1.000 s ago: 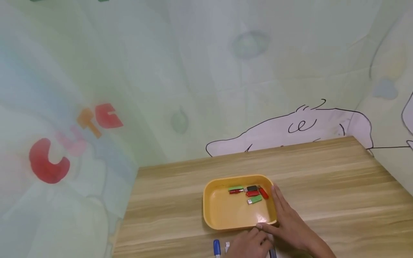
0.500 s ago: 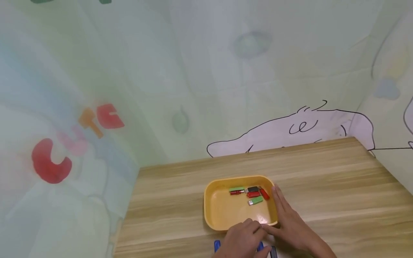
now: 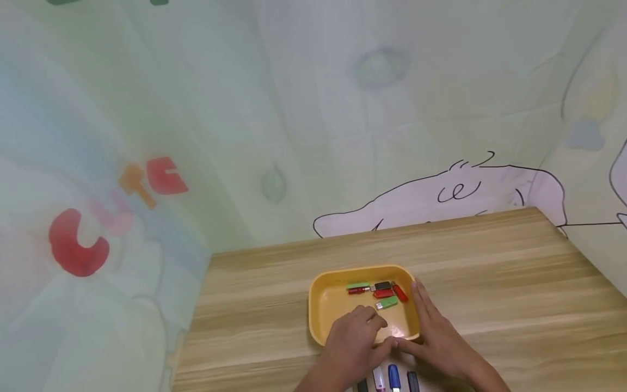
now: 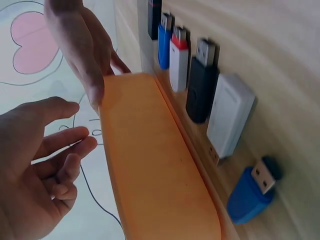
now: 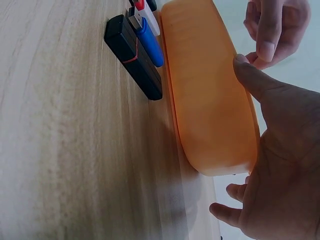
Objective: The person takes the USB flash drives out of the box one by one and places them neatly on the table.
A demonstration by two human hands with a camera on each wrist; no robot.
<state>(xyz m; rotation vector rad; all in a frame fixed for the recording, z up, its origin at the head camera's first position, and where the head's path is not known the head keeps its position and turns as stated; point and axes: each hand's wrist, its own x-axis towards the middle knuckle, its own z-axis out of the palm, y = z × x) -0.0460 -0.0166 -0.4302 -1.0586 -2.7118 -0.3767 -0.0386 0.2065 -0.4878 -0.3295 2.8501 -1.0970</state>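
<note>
My left hand [image 3: 355, 343] hovers over the front rim of a yellow-orange tray [image 3: 320, 337], fingers loosely bent. In the left wrist view nothing sits between the left thumb and fingers [image 4: 65, 145]. My right hand [image 3: 441, 337] rests against the tray's front right corner, straight fingers along the right side, thumb at the front rim. Inside the tray lie several USB sticks, among them a green one [image 3: 387, 302], a black one [image 3: 382, 286] and a red one [image 3: 400, 293].
In front of the tray, USB sticks stand in a row on the wooden table [image 3: 514, 283]: black with a red line [image 5: 135, 57], blue [image 4: 164, 47], white with red [image 4: 178, 60], black [image 4: 201, 85], white [image 4: 230, 115] and blue [image 4: 252, 192]. A printed curtain [image 3: 294, 109] hangs behind.
My left hand has moved forward from the row of USB sticks to above the tray's front rim, uncovering sticks in the row. The right hand stays at the tray's corner.
</note>
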